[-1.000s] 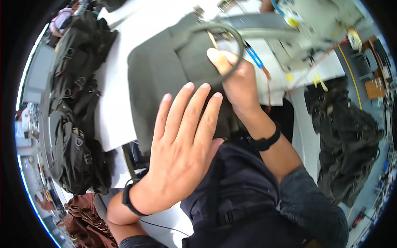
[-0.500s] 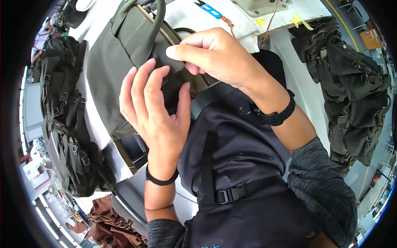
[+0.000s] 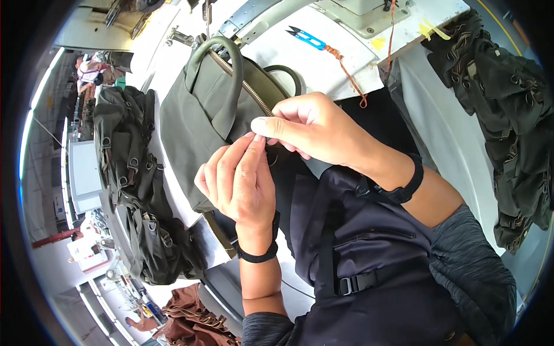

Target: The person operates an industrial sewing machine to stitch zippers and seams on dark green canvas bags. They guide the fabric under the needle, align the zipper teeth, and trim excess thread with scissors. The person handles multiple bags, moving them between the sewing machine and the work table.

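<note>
An olive-green fabric bag (image 3: pixel 199 124) with a rounded handle and a metal zipper lies on the white sewing table (image 3: pixel 323 60) in front of me. My left hand (image 3: pixel 239 181) rests against the bag's near edge, fingers curled at the zipper end. My right hand (image 3: pixel 311 127) pinches the same spot from the right, fingertips meeting those of the left hand. Both wrists wear a black band. What the fingertips pinch is too small to tell apart from the bag.
A pile of dark green bags (image 3: pixel 133 190) lies at the left of the table. More dark bags (image 3: pixel 508 115) hang at the right. Blue thread snips (image 3: pixel 309 37) on an orange cord lie beside the sewing machine (image 3: pixel 369 11). Brown fabric (image 3: pixel 190 317) lies below.
The bag has shifted right and nearer in view. My left hand went from flat and spread on the bag to curled at the zipper, and both hands have come together.
</note>
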{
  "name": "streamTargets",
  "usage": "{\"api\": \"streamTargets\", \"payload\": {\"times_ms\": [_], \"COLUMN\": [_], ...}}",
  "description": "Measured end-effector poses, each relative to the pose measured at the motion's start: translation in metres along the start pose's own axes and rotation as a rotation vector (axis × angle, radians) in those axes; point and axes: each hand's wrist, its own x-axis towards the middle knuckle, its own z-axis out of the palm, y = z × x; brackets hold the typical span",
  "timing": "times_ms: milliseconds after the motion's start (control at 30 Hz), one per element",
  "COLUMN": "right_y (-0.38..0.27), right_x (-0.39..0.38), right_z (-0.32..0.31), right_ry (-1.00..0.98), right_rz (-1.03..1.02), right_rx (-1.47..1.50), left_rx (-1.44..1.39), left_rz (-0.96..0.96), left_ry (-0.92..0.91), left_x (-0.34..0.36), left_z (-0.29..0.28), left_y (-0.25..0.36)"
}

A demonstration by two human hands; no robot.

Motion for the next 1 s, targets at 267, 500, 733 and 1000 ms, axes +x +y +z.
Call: {"api": "streamTargets", "payload": {"times_ms": [267, 500, 733, 1000], "right_y": [0.0, 0.013, 0.019, 0.017], "right_x": [-0.003, 0.002, 0.01, 0.012], "right_z": [0.001, -0.006, -0.013, -0.007], "right_ry": [0.038, 0.017, -0.116, -0.033], "right_rz": [0.078, 0.082, 0.103, 0.092], "right_rx": [0.152, 0.011, 0.056, 0.107], "left_rx": [-0.041, -0.046, -0.031, -0.068], "left_rz": [0.021, 0.018, 0.015, 0.073], "left_ry": [0.002, -0.065, -0.109, -0.098], "left_x": [0.002, -0.001, 0.0, 0.0], "left_z": [0.002, 0.004, 0.0, 0.002], "left_y": [0.0, -0.001, -0.006, -0.009]}}
